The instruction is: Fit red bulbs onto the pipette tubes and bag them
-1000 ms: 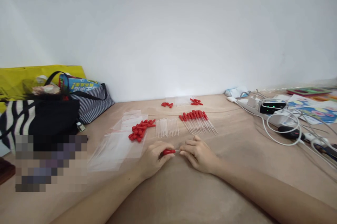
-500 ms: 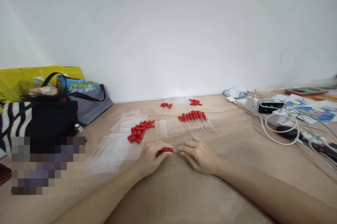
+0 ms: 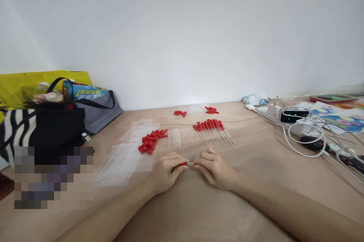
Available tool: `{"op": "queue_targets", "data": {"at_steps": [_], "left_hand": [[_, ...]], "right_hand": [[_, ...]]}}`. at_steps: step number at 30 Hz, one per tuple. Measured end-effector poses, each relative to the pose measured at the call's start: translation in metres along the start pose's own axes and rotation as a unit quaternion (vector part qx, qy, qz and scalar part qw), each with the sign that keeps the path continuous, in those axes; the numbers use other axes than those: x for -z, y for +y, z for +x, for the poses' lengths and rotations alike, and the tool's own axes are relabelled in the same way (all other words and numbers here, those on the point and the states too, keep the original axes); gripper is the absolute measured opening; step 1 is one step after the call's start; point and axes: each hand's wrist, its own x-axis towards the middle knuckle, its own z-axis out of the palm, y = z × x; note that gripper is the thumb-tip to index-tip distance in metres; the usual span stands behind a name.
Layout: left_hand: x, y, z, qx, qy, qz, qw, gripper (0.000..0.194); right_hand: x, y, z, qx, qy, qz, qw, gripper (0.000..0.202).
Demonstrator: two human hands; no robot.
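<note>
Red dropper bulb (image 3: pixel 184 164), at lower centre, sits pinched in the left hand (image 3: pixel 165 170) — the right hand (image 3: pixel 214 169) pinches its clear tube (image 3: pixel 190 164), which might snap if bent.

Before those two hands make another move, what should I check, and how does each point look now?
1. Left hand has a grip on the red bulb: ok.
2. Right hand has a grip on the clear tube: ok.
3. Tube roughly in line with bulb: ok.
4. Tube pushed fully in: cannot tell; left fingers cover most of the bulb.
5. Loose red bulbs beside the bare tubes: ok.
6. Bulb-topped tubes lying side by side: ok.
</note>
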Motion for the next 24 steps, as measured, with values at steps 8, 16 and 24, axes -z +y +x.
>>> {"op": "queue_targets", "data": {"at_steps": [8,16,24], "left_hand": [[-0.0015,-0.0032,-0.0010,0.005,0.021,-0.017,1.000,0.014],[-0.0023,-0.0021,-0.0019,0.047,0.051,-0.034,0.997,0.014],[0.0000,-0.0077,-0.0025,0.126,0.025,-0.029,0.991,0.046]], "right_hand": [[-0.0020,0.0020,-0.0004,-0.004,0.011,0.011,1.000,0.020],[-0.0014,0.0019,0.0009,-0.023,0.024,0.013,0.999,0.020],[0.0058,-0.0022,0.0023,-0.031,0.051,-0.092,0.994,0.017]]}}
